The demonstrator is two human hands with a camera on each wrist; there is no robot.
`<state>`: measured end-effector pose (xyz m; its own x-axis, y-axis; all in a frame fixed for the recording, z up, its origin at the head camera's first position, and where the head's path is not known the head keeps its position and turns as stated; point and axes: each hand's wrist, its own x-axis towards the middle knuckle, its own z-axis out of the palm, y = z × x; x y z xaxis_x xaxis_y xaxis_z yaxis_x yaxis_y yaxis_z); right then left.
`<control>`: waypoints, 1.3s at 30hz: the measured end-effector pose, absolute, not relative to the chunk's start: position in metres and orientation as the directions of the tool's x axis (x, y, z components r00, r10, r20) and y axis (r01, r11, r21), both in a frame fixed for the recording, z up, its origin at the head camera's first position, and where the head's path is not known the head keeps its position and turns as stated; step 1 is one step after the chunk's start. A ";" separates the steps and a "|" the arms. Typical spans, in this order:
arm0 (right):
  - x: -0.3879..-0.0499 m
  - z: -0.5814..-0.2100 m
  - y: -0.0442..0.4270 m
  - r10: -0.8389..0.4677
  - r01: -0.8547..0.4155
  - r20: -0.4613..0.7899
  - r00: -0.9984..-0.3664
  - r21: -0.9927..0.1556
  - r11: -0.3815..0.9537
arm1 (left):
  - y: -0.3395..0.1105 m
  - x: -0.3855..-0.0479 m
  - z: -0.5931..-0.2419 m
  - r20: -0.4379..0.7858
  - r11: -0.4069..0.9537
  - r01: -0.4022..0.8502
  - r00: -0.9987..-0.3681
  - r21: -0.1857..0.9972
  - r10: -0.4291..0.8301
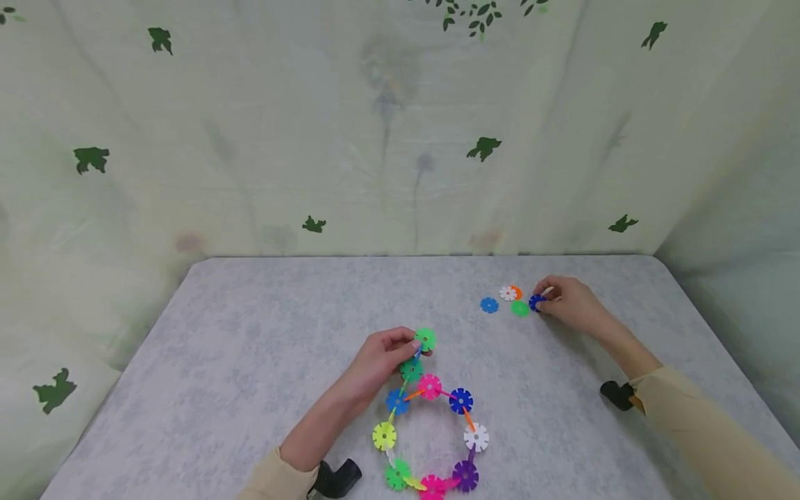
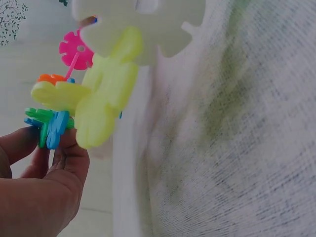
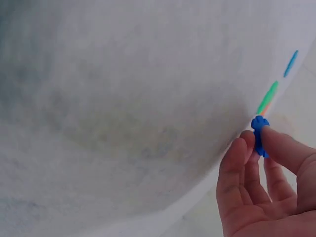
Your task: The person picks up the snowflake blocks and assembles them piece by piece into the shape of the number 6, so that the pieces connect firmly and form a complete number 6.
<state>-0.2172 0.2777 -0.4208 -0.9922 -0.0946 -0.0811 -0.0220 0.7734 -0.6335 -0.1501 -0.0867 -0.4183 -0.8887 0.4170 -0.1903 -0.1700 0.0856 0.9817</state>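
My left hand pinches a short chain of interlocking snowflake discs at its top, near a light green disc. Below it a darker green disc joins a ring of linked discs, among them a blue one, a yellow one, a white one and a purple one. The left wrist view shows thumb and fingers on green and blue pieces. At the far right my right hand pinches a dark blue disc between thumb and fingers.
Beside the right hand lie several loose discs: a blue one, a white one partly over an orange one, and a green one. A pale curtain with leaf prints hangs behind the grey table.
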 end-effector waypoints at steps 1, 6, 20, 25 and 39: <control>-0.214 -0.420 0.276 -0.087 -0.021 -0.073 -0.993 -0.633 0.774 | -0.087 -0.151 -0.418 -0.189 0.091 -0.166 -0.889 0.982 0.416; -0.197 -0.413 0.263 -0.104 -0.093 0.024 -0.994 -0.668 0.738 | -0.086 -0.154 -0.415 -0.183 0.113 -0.149 -0.890 0.982 0.417; -0.157 -0.397 0.200 -0.191 -0.263 0.196 -0.962 -0.852 0.452 | -0.077 -0.162 -0.404 -0.165 0.077 -0.145 -0.872 0.986 0.460; -0.150 -0.394 0.181 -0.205 -0.280 0.215 -0.955 -0.881 0.381 | -0.073 -0.165 -0.402 -0.164 0.074 -0.147 -0.870 0.986 0.465; -0.147 -0.393 0.155 -0.239 -0.398 0.329 -0.914 -0.845 0.359 | -0.066 -0.166 -0.401 -0.129 0.035 -0.127 -0.874 0.991 0.469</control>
